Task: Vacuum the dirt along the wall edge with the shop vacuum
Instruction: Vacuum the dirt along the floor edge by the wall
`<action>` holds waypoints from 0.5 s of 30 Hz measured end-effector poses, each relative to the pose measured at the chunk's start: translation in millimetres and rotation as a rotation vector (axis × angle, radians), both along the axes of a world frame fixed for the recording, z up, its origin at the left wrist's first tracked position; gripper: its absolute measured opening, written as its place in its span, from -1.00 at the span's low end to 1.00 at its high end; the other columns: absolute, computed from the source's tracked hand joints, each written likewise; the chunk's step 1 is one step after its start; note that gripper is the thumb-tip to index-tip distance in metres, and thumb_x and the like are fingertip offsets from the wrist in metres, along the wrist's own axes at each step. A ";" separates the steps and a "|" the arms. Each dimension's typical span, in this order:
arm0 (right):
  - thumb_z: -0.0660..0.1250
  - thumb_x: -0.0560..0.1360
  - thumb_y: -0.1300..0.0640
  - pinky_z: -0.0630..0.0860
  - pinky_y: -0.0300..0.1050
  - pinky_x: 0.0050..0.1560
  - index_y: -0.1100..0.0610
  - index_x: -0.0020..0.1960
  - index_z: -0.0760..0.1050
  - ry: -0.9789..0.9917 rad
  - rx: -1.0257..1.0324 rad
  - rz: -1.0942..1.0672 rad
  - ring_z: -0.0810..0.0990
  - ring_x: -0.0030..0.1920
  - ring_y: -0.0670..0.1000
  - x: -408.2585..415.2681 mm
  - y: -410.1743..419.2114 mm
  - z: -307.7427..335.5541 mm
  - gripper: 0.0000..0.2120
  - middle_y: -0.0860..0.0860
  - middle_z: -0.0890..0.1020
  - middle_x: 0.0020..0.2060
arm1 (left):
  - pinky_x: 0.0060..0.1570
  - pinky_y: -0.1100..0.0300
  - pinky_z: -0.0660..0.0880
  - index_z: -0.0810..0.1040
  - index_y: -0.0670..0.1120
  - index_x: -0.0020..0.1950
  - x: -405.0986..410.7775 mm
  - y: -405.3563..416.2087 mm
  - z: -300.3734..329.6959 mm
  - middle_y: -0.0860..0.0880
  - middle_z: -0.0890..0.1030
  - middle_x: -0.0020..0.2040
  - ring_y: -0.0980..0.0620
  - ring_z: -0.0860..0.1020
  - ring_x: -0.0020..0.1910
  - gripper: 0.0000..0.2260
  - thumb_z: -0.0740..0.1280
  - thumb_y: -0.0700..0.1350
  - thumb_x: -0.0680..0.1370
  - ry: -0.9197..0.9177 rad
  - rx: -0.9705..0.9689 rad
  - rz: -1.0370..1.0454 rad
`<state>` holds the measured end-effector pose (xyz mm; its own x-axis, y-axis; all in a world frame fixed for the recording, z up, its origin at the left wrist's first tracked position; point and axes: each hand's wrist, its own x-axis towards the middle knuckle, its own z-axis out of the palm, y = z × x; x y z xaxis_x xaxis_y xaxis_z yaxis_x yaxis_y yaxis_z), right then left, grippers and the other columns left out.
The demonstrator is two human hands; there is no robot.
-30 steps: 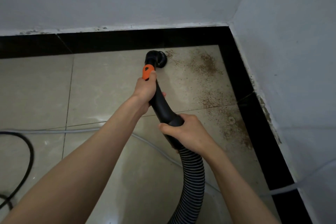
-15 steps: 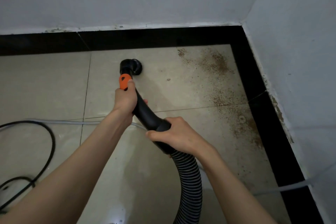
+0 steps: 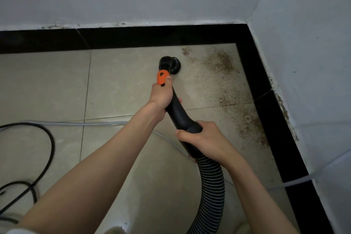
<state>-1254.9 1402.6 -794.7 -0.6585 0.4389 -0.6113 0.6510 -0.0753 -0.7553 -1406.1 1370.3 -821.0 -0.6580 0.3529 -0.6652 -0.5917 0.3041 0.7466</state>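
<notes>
I see left hand (image 3: 161,95), right hand (image 3: 201,138) both holding vacuum wand (image 3: 176,112). Nozzle (image 3: 170,62) beside dirt (image 3: 224,62); most dirt left.

Beige tiled floor (image 3: 117,81) is carrying brown dirt (image 3: 224,62) spreading along its black border (image 3: 266,100) at the far right. A round brush nozzle (image 3: 171,62) is resting just left of it. A black cable (image 3: 50,144) is looping at left; a grey cord (image 3: 85,124) is crossing the tiles.
</notes>
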 end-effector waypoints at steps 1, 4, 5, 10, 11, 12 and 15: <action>0.50 0.32 0.02 0.49 -0.17 -0.44 0.11 -0.25 0.52 0.003 -0.011 0.020 0.57 -0.47 0.02 -3.3 -3.8 0.0 -0.78 0.03 0.59 -0.43 | -0.45 0.21 0.48 0.30 -0.25 0.33 -3.2 -6.5 0.2 -0.09 0.45 -0.23 0.03 0.54 -0.54 -0.58 0.15 0.05 0.63 0.004 -0.006 0.021; 0.51 0.29 -0.02 0.50 -0.15 -0.42 0.10 -0.24 0.53 0.000 -0.023 0.105 0.56 -0.49 -0.01 -14.1 -18.6 0.6 -0.76 0.01 0.59 -0.44 | -0.44 0.21 0.51 0.29 -0.27 0.35 -12.2 -34.1 1.1 -0.09 0.46 -0.20 0.08 0.54 -0.60 -0.55 0.14 0.06 0.63 0.006 -0.037 0.104; 0.51 0.29 -0.04 0.51 -0.15 -0.42 0.10 -0.22 0.53 0.001 -0.024 0.140 0.56 -0.48 -0.02 -17.8 -23.0 0.7 -0.75 0.01 0.59 -0.42 | -0.46 0.23 0.51 0.29 -0.27 0.35 -13.8 -43.6 2.0 -0.09 0.47 -0.17 0.07 0.56 -0.56 -0.54 0.13 0.06 0.63 0.009 -0.051 0.129; 0.50 0.31 -0.05 0.51 -0.19 -0.43 0.07 -0.25 0.53 -0.003 -0.045 0.271 0.55 -0.47 -0.05 -29.2 -39.8 6.2 -0.77 -0.01 0.59 -0.39 | -0.37 0.16 0.49 0.27 -0.24 0.35 -18.2 -79.0 5.1 -0.12 0.47 -0.07 -0.01 0.55 -0.33 -0.55 0.13 0.07 0.63 0.014 -0.091 0.236; 0.50 0.32 -0.05 0.52 -0.18 -0.41 0.06 -0.25 0.52 -0.007 -0.043 0.291 0.55 -0.46 -0.05 -29.1 -42.4 7.2 -0.77 -0.02 0.59 -0.39 | -0.35 0.15 0.49 0.27 -0.24 0.35 -18.1 -82.7 4.8 -0.11 0.46 -0.10 -0.02 0.55 -0.32 -0.55 0.14 0.07 0.62 0.010 -0.095 0.249; 0.49 0.32 -0.06 0.53 -0.17 -0.39 0.05 -0.26 0.51 -0.011 -0.038 0.307 0.56 -0.44 -0.05 -28.7 -44.2 8.6 -0.77 -0.02 0.59 -0.38 | -0.34 0.14 0.49 0.27 -0.25 0.35 -17.7 -84.9 5.0 -0.11 0.46 -0.12 -0.02 0.55 -0.32 -0.55 0.14 0.07 0.62 0.007 -0.101 0.255; 0.48 0.32 -0.09 0.61 -0.08 -0.28 0.06 -0.23 0.52 -0.030 -0.022 0.336 0.61 -0.37 -0.01 -27.7 -44.6 12.8 -0.76 0.00 0.62 -0.32 | -0.34 0.14 0.49 0.29 -0.25 0.32 -14.8 -87.2 5.3 -0.11 0.46 -0.15 -0.01 0.55 -0.33 -0.55 0.14 0.08 0.62 0.005 -0.137 0.269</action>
<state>-1282.6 1358.0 -781.9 -0.7453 0.1869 -0.6399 0.6645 0.1309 -0.7357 -1420.9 1283.1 -815.7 -0.7192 0.0728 -0.6909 -0.6610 0.2344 0.7128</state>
